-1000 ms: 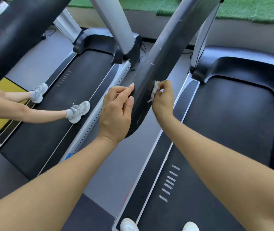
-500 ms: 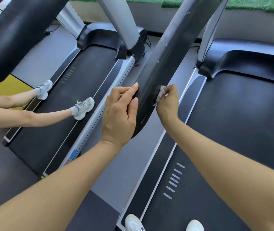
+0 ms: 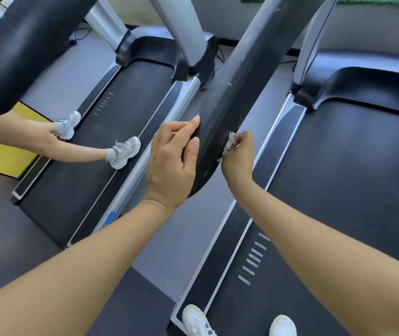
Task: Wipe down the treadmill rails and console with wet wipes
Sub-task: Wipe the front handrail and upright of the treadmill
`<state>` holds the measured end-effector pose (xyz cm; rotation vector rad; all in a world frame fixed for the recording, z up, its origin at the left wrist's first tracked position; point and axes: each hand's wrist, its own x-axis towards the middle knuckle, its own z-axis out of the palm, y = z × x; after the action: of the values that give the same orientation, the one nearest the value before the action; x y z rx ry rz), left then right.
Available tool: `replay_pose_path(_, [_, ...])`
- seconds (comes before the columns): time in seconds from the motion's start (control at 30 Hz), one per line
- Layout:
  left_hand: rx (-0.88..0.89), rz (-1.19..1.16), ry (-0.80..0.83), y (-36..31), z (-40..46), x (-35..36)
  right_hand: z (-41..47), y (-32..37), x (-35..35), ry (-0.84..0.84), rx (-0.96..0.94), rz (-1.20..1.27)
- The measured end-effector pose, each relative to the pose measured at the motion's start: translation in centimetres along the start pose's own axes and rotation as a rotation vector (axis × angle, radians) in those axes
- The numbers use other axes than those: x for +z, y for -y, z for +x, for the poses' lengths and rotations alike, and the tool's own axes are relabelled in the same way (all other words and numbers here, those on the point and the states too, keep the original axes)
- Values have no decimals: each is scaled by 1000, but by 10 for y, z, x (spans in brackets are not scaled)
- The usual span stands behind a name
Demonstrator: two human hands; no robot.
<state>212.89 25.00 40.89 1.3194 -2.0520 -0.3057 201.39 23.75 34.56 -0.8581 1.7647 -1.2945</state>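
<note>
A long black treadmill rail (image 3: pixel 239 76) slants from the top right down to its rounded end between my hands. My left hand (image 3: pixel 173 161) lies against the rail's left side near that end, fingers fairly straight and pressing on it. A crumpled white wet wipe (image 3: pixel 230 143) is pinched in my right hand (image 3: pixel 238 154), which holds it against the rail's right edge. Small white specks dot the rail higher up. The console is out of view.
I stand on the right treadmill's belt (image 3: pixel 339 190), my white shoes (image 3: pixel 197 321) at the bottom. Another person's legs and grey sneakers (image 3: pixel 124 151) are on the left treadmill (image 3: pixel 111 141). A second black rail (image 3: pixel 21 44) crosses the upper left. Grey uprights (image 3: pixel 181 27) rise behind.
Both hands stay at the rail's lower end, and the right hand has shifted the wipe a little along the edge. The view has tilted slightly downward. The other person's feet moved.
</note>
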Motion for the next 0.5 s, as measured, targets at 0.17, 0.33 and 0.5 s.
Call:
replay_pose_path(0.17, [-3,14,-8,0,1,0,-45,4,9,66,-71,55])
replay_pose_path(0.33, [-19,17,-3,-2,0,-1,-69,2,11,77,-35,222])
replay_pose_path(0.5, [-25,13,3,-2,0,0,-26,3,7,-61,135,142])
